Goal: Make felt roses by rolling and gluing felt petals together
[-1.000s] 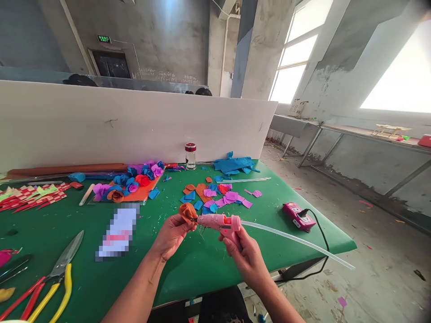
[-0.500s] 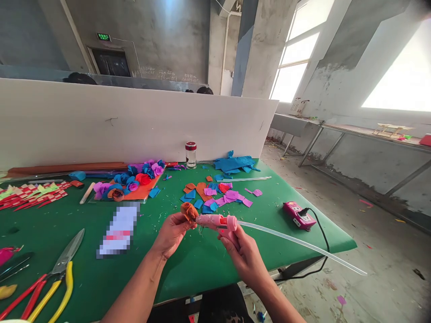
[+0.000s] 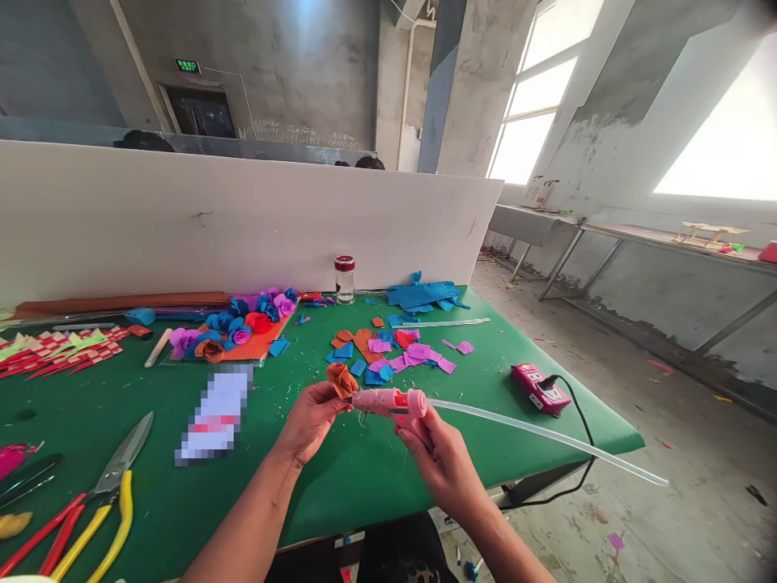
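Note:
My left hand [image 3: 311, 423] pinches an orange paper flower [image 3: 341, 379] by its base, above the green table [image 3: 352, 494]. Wrapped around the handle of a pink glue gun [image 3: 388, 400] is my right hand [image 3: 442, 453]. The gun's nozzle points left and meets the flower's base; whether it touches the paper is too small to tell. A long clear glue stick [image 3: 546, 436] sticks out of the back of the gun toward the right. Beyond the hands lie scattered purple, blue and orange paper pieces [image 3: 418, 354].
Left are finished paper flowers [image 3: 260, 323], a pixelated sheet [image 3: 215, 413] and shears [image 3: 115, 478]. A lidded jar [image 3: 345, 280] and blue paper [image 3: 423, 295] stand or lie by the white partition [image 3: 255, 223]. A pink power socket [image 3: 539, 390] with a black cable is right.
The rear end of the glue stick has shifted slightly up and right. Both hands keep nearly the same place and hold.

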Demonstrator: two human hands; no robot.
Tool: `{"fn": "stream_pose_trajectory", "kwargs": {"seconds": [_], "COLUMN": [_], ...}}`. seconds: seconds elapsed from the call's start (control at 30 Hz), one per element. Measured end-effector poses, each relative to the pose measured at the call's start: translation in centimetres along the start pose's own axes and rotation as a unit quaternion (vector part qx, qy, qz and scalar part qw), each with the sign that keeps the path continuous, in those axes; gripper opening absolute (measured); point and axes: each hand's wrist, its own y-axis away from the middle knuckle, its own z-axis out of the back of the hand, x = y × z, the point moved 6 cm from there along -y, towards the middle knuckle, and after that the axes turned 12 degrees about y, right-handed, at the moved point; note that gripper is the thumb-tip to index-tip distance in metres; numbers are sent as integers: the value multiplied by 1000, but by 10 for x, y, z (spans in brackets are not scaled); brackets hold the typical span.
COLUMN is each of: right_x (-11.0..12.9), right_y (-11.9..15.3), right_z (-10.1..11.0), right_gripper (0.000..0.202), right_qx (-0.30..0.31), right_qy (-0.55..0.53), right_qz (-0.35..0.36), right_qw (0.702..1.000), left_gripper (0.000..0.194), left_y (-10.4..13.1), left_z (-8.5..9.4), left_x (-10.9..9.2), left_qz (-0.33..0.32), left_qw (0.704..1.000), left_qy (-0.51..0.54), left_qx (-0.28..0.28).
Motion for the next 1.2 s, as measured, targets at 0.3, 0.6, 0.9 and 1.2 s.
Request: {"fn": "stream_pose_trajectory", "kwargs": {"seconds": [0.3,0.6,0.9,1.2], "right_x": [0,4,0,0], "right_y": [-1,-3,-2,0], "right_z": [1,3,2,4], "right_gripper": [20,6,7,7], "right_qx": [-9,-3,-11,-11], "right_qy": [7,9,15,1], "right_qz": [9,5,-8,-10], "right_qw": [1000,1000,1000,1000], "left_gripper": [23,25,20,22], "left_y": [0,-1,-1,-1], "left_z": [-2,-1,2,1], "left_x": [-1,1,3,3], "left_qz": [5,1,0,-3], "left_qw": [1000,1000,1000,1000], "left_qy": [1,2,-2,-5], "left_qx": [-4,3,6,6]}}
